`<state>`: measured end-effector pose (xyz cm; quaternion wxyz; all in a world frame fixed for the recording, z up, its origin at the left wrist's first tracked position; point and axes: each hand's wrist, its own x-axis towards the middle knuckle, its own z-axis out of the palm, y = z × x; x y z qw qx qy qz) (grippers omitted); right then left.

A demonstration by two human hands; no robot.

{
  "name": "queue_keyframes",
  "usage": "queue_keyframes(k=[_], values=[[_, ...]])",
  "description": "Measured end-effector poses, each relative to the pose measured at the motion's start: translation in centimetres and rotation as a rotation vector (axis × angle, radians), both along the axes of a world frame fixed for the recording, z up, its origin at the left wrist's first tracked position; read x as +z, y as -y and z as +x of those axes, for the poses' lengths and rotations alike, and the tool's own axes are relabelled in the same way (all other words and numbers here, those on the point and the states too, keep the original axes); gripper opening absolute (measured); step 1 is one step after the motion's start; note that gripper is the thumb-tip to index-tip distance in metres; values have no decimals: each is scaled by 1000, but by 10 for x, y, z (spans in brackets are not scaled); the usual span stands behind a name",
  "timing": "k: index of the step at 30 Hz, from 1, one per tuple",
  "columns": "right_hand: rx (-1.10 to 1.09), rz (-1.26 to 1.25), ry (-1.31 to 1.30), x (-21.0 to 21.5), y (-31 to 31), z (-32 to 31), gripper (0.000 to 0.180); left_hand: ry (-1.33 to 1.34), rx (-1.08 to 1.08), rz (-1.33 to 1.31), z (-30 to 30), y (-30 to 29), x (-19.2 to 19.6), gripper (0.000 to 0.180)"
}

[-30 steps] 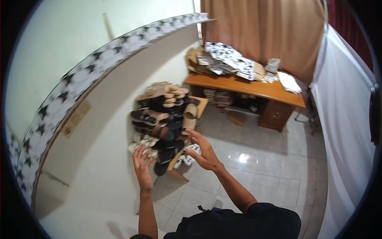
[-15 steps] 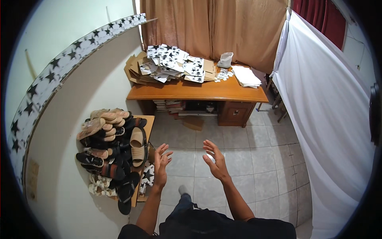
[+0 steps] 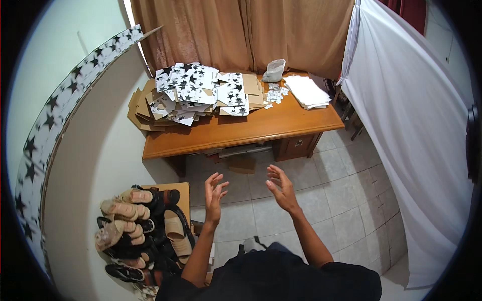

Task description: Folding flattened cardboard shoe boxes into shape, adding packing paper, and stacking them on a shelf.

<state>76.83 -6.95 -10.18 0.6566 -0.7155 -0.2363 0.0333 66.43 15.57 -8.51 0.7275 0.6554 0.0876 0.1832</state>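
Note:
Both of my hands are raised in the air above the tiled floor, palms turned roughly toward each other, with nothing between them. My left hand [image 3: 215,199] has its fingers apart and slightly curled; it holds nothing. Across from it my right hand [image 3: 282,189] is likewise empty, its thumb away from the fingers. The wooden desk [image 3: 236,133] stands ahead of both hands. On its left half lie stacked flat cardboard pieces [image 3: 198,80] printed with black stars on white. To their right are small white tags [image 3: 275,92], a whitish plastic bag [image 3: 274,70] and a stack of white paper [image 3: 307,92].
Left of me, a small table [image 3: 185,195] bears a heap of sandals and shoes [image 3: 145,226]. A star-patterned shelf [image 3: 52,108] runs along the left wall. A white cloth [image 3: 401,125] hangs at the right, brown curtains [image 3: 296,35] behind the desk. Grey floor tiles [image 3: 346,200] lie between.
I have come closer to the desk, which now appears larger and nearer. The shoe table has shifted lower in view. My hands stay raised, open and empty.

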Motion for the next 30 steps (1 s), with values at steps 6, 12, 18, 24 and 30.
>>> queue_keyframes(k=[6, 12, 18, 24, 30], values=[[-37, 23, -22, -8, -20, 90, 57, -41, -72, -19, 102, -15, -18, 55], [-15, 47, -37, -35, -29, 200, 56, -32, -74, 31, 212, -28, -34, 55], [31, 52, -69, -50, -35, 331, 55, -133, -10, 40, 329, -29, -42, 54], [84, -18, -93, -67, -55, 437, 53, -159, 66, 44, 427, -37, -59, 49], [116, -57, -145, -92, -91, 514, 53, -264, 64, 55, 502, -64, -93, 49]])
